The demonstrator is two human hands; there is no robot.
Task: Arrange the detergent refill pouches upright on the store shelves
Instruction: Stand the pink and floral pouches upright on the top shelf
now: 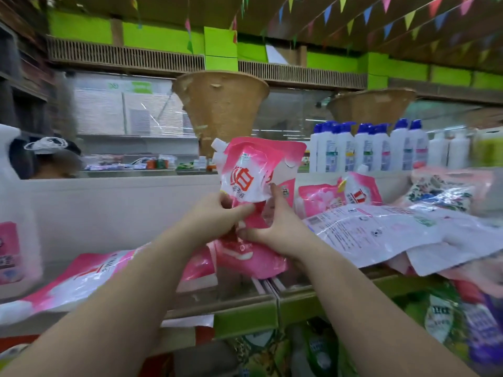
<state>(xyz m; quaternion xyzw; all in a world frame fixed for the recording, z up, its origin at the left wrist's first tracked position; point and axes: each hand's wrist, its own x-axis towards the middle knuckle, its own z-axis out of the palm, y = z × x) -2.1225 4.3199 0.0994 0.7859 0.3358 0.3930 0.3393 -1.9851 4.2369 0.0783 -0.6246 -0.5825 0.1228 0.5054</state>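
A pink and white refill pouch (253,172) with a white spout at its top left stands upright over the top shelf (245,303). My left hand (217,210) pinches its lower left part and my right hand (272,227) grips its lower right side. Under it a pink pouch (250,259) lies flat. To the left, a long pink pouch (76,284) rests flat on the shelf. Another pouch (359,190) stands to the right behind a large white pouch (381,229) that lies flat, back side up.
White bottles with blue caps (367,148) line the back right of the shelf top. A white jug with a pink label (13,213) stands at far left. Green and purple packs (462,322) fill the lower shelf. Two woven baskets (220,104) hang above. A person's head (51,156) shows behind the shelf.
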